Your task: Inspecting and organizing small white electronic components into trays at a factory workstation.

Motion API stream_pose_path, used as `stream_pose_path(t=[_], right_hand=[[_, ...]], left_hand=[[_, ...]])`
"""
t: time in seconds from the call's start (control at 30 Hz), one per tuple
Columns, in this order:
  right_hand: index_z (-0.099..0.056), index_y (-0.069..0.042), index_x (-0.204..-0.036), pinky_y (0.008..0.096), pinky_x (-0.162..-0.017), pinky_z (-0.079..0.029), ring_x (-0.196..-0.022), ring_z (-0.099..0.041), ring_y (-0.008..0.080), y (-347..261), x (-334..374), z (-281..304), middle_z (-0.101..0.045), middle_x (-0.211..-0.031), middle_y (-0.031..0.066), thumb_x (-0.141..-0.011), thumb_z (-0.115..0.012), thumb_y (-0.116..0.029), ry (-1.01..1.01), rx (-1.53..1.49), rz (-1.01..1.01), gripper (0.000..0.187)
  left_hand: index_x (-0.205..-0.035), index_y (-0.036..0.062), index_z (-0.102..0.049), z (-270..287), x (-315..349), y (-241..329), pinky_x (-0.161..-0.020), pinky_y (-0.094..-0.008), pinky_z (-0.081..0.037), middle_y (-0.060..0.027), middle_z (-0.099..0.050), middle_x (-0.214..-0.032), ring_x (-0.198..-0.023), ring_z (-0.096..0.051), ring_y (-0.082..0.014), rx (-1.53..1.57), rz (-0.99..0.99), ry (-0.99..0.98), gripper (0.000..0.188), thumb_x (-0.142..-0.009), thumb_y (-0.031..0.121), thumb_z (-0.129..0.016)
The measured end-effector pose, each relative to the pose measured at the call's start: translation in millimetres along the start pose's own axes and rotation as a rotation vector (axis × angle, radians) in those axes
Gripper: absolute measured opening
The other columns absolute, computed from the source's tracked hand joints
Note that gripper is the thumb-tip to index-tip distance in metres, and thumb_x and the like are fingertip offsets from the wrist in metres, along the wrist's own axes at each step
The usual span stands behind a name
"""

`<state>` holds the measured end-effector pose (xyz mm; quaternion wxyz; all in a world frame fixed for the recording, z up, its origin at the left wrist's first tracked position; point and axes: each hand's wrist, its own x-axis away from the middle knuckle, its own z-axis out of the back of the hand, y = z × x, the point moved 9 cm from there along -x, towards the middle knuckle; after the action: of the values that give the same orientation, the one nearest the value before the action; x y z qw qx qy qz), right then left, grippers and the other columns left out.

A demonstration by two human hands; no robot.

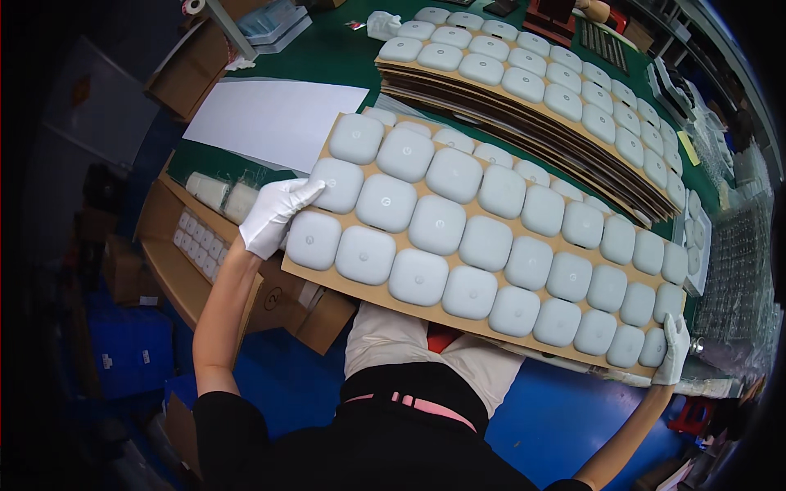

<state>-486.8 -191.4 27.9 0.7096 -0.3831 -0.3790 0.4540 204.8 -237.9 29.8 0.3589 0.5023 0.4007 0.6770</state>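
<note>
Three rows of pale units cover the cardboard sheet we grip between left hand and right hand, a stack beyond both.

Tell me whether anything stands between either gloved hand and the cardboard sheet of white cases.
Nothing visible does: the left hand grips the cardboard sheet at its left end, the right hand at its right end.

Cardboard sheet with rounded white squares between gloved fingers
</note>
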Motion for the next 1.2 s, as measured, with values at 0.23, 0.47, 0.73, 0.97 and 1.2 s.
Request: stream_pose_path(t=[0.23, 0.47, 0.73, 0.97, 1.2], right_hand=[[-0.059, 0.001, -0.120, 0.0219, -0.084, -0.042, -0.090, -0.054, 0.0096, -18.6, -9.9, -37.5, -0.064, -0.107, 0.0045, -0.096, -0.056, -0.016, -0.039, 0.013, 0.011, 0.030], [-0.058, 0.001, -0.122, 0.0232, -0.087, -0.041, -0.093, -0.054, 0.0108, -7.1, -7.7, -33.7, -0.063, -0.109, 0.0055, -0.097, -0.055, -0.016, -0.011, 0.039, 0.016, 0.031], [-0.056, 0.002, -0.124, 0.0247, -0.090, -0.040, -0.096, -0.054, 0.0122, 13.7, -12.5, -7.2, -0.063, -0.112, 0.0068, -0.097, -0.053, -0.016, 0.034, 0.056, 0.031, 0.032], [-0.056, 0.002, -0.124, 0.0253, -0.092, -0.040, -0.097, -0.055, 0.0129, 31.7, -15.0, 1.0, -0.063, -0.113, 0.0074, -0.097, -0.053, -0.017, 0.034, 0.062, 0.041, 0.033], [-0.057, 0.002, -0.122, 0.0250, -0.090, -0.041, -0.095, -0.055, 0.0127, 38.5, -29.0, -6.4, -0.063, -0.111, 0.0073, -0.097, -0.054, -0.017, -0.021, 0.063, 0.034, 0.032]], left_hand=[[-0.108, -0.0105, -0.066, 8.9, 5.2, -16.1, -0.066, -0.0229, -0.055, -0.0134, -0.069, -0.091, -0.073, -0.063, -0.0134, -0.037, 0.039, 0.067, 0.036, -0.091, 0.022, -0.069], [-0.111, -0.0120, -0.065, 14.5, 8.2, -20.3, -0.067, -0.0242, -0.057, -0.0161, -0.070, -0.092, -0.074, -0.066, -0.0156, -0.055, 0.048, 0.098, 0.037, -0.089, 0.018, -0.070], [-0.113, -0.0125, -0.063, 15.0, 8.7, -25.6, -0.068, -0.0253, -0.057, -0.0177, -0.070, -0.093, -0.076, -0.067, -0.0171, -0.023, 0.015, 0.097, 0.039, -0.089, 0.017, -0.070], [-0.115, -0.0125, -0.063, 15.6, 10.5, -27.1, -0.068, -0.0254, -0.057, -0.0175, -0.070, -0.094, -0.076, -0.067, -0.0168, -0.034, 0.016, 0.109, 0.039, -0.090, 0.017, -0.069], [-0.115, -0.0120, -0.063, 13.8, 10.0, -28.7, -0.068, -0.0242, -0.056, -0.0163, -0.070, -0.095, -0.076, -0.066, -0.0156, 0.020, 0.030, 0.132, 0.038, -0.091, 0.017, -0.068]])
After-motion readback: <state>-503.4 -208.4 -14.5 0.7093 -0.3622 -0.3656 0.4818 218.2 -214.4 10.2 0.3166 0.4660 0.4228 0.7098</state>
